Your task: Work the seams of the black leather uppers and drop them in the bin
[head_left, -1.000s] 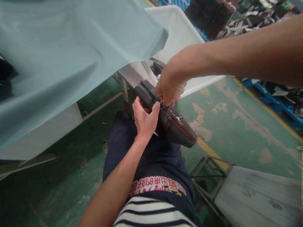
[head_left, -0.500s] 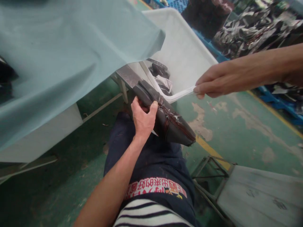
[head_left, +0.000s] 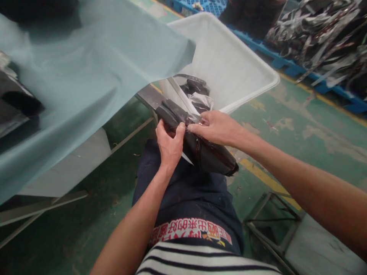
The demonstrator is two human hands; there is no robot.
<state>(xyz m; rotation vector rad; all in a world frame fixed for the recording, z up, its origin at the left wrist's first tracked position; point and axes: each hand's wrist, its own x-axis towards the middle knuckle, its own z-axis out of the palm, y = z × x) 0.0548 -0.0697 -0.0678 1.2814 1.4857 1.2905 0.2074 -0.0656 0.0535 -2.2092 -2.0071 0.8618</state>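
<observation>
Fingers closed, the left hand point(head_left: 169, 147) grips a dark stitched piece point(head_left: 208, 153) mid-frame; the right hand point(head_left: 218, 126) bends over its seam — I cannot tell its grip. Outward: a white bin point(head_left: 235, 61), upper centre — pale-blue sheeting point(head_left: 91, 72), upper left.

A yellow line point(head_left: 338, 109) runs along a blue pallet point(head_left: 259, 46) on worn green floor point(head_left: 329, 160).

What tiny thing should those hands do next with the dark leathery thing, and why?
Maybe the right hand should tug gently, away from the left hand. Its fingertips are at the dark leathery thing, and the left hand holds that close by, which should steady it. What they pinch is hard to see.
</observation>
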